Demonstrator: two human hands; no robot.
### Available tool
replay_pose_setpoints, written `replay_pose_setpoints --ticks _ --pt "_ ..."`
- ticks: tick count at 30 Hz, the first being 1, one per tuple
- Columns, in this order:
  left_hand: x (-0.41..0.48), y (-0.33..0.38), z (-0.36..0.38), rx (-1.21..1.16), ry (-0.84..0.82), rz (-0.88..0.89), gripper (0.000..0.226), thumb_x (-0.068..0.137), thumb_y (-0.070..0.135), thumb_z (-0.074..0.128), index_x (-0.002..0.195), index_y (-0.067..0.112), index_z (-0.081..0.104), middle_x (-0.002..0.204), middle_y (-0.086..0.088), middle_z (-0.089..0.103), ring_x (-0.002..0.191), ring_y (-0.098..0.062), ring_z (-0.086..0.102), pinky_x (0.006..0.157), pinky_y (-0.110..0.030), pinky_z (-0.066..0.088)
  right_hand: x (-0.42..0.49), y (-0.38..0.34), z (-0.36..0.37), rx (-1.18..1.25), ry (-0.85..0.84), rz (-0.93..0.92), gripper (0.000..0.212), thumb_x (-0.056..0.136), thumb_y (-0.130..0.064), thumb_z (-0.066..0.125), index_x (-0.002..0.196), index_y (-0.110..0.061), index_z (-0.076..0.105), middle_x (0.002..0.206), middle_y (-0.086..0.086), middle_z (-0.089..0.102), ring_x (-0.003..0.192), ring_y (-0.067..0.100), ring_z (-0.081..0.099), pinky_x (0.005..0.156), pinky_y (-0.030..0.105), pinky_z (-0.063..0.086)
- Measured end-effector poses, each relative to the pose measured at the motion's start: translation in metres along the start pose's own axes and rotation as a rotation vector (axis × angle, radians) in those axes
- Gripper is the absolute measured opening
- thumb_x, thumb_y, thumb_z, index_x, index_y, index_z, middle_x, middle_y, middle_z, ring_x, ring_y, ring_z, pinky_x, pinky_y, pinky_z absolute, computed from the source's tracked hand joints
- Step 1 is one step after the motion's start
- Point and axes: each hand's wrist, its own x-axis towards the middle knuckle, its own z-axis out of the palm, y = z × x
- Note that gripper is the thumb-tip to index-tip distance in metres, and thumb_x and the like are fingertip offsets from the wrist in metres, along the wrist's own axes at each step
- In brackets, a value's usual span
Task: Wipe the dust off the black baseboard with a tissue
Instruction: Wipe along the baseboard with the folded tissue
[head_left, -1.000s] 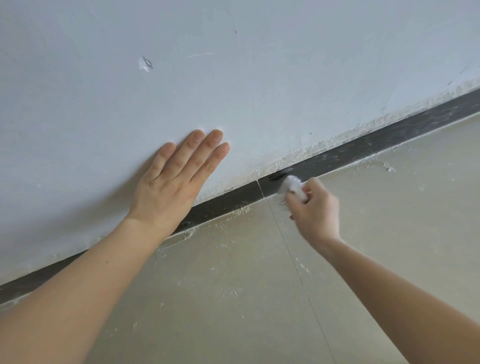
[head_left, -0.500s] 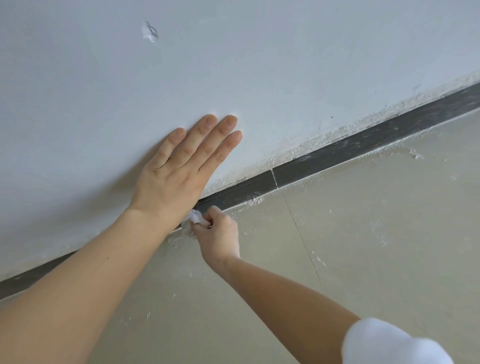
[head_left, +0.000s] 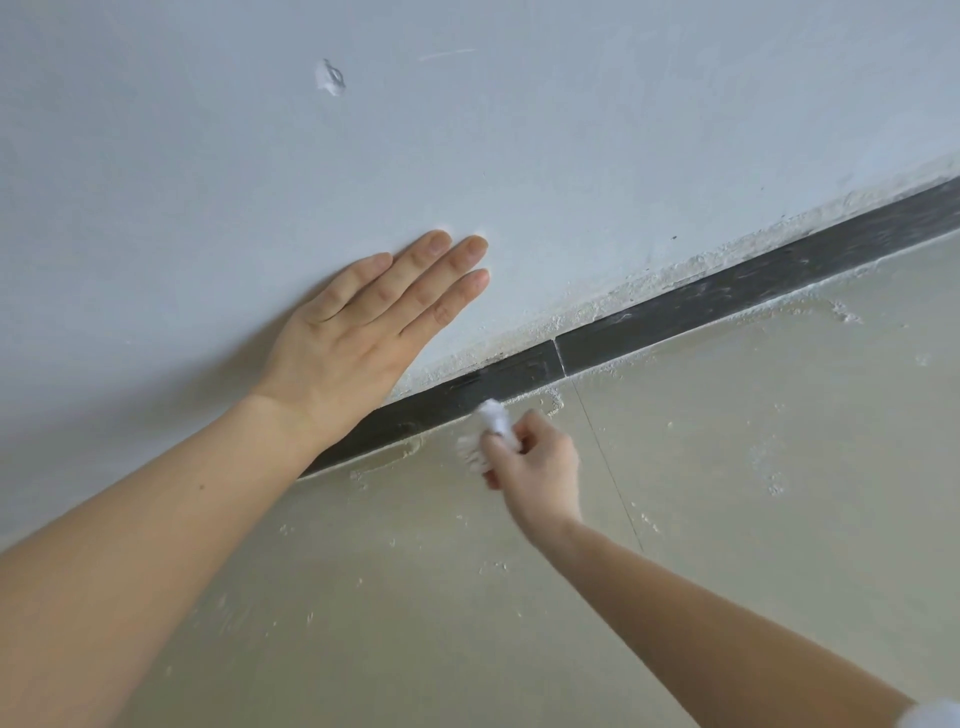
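The black baseboard (head_left: 727, 301) runs diagonally from lower left to upper right where the white wall meets the floor, streaked with pale dust and split by a thin joint near the middle. My right hand (head_left: 537, 465) is closed around a crumpled white tissue (head_left: 493, 418), whose tip touches the baseboard's lower edge just left of the joint. My left hand (head_left: 363, 332) lies flat on the wall above the baseboard, fingers together and extended, holding nothing. Its wrist hides a stretch of the baseboard.
The white wall (head_left: 519, 130) has a small chipped patch (head_left: 330, 78) and crusty plaster along its bottom edge. The beige tiled floor (head_left: 753, 467) is speckled with white dust and crumbs, with a thin grout line (head_left: 608, 467) running toward me.
My right hand with the tissue swept left along the baseboard to under my left wrist, then came back right to near the joint. My left hand stayed pressed on the wall.
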Motion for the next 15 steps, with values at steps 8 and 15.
replay_pose_setpoints --ticks 8,15 --pt "-0.001 -0.004 -0.005 -0.009 -0.005 0.027 0.076 0.095 0.027 0.048 0.155 0.018 0.004 0.161 -0.001 -0.008 0.147 -0.021 -0.008 0.116 -0.031 0.006 0.006 -0.029 0.030 -0.007 -0.063 -0.078 0.028 0.080 -0.018 0.061 0.062 -0.014 0.040 0.059 0.004 0.048 0.058 0.018 0.050 0.056 0.043 0.051" --pt "0.001 0.008 -0.004 -0.018 0.012 -0.041 0.078 0.091 0.020 0.053 0.155 0.020 0.008 0.161 0.000 -0.006 0.147 -0.023 -0.009 0.118 -0.033 0.004 0.037 -0.032 -0.063 0.087 0.345 0.004 0.023 0.077 -0.014 0.061 0.063 -0.011 0.043 0.055 0.001 0.049 0.054 0.023 0.061 0.061 0.048 0.057"
